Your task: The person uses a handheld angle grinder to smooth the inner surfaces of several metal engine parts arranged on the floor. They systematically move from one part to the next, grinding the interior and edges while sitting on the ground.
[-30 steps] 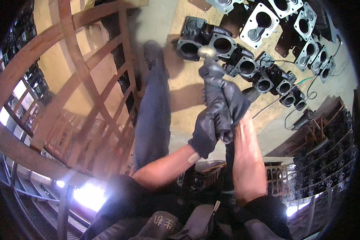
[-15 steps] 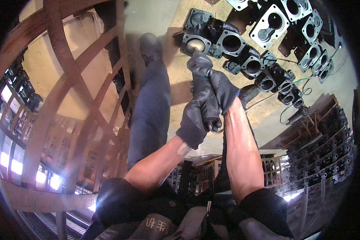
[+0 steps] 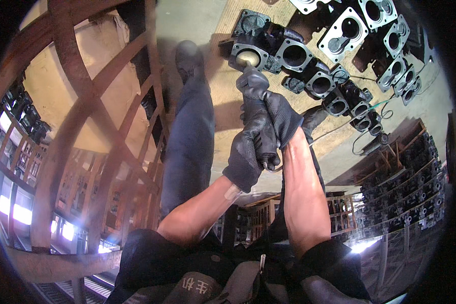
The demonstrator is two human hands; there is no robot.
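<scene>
At the far left, a rusty lattice frame [image 3: 81, 116] of crossed bars curved up past me, with dark metal parts stacked on racks [image 3: 20, 111] behind it. Just right of the frame, my left leg [image 3: 190, 137] in dark trousers ran out to a dark shoe [image 3: 187, 55] planted on the pale floor [image 3: 187, 20].

Right of the leg, my left hand [image 3: 248, 152] in its dark glove was wrapped around the lower part of a dark upright tool [image 3: 258, 101], the fingers [image 3: 266, 157] pressed together and curled tight round the grip. My right hand [image 3: 281, 119], gloved the same, clasped the tool just beside and a little above the left, its fingers closed round it too, so both hands touched each other on the one handle. The tool's rounded pale tip [image 3: 248, 58] sat in the round opening of a black square-flanged casting [image 3: 248, 53] on the floor ahead of me.

Further right, a row of similar black castings [image 3: 334, 91] ran diagonally away, each with a round bore, and paler grey ones [image 3: 347, 35] lay above them. A thin green wire [image 3: 385, 104] trailed over the floor by the row. At the far right, racks [image 3: 405, 192] held many more dark castings.
</scene>
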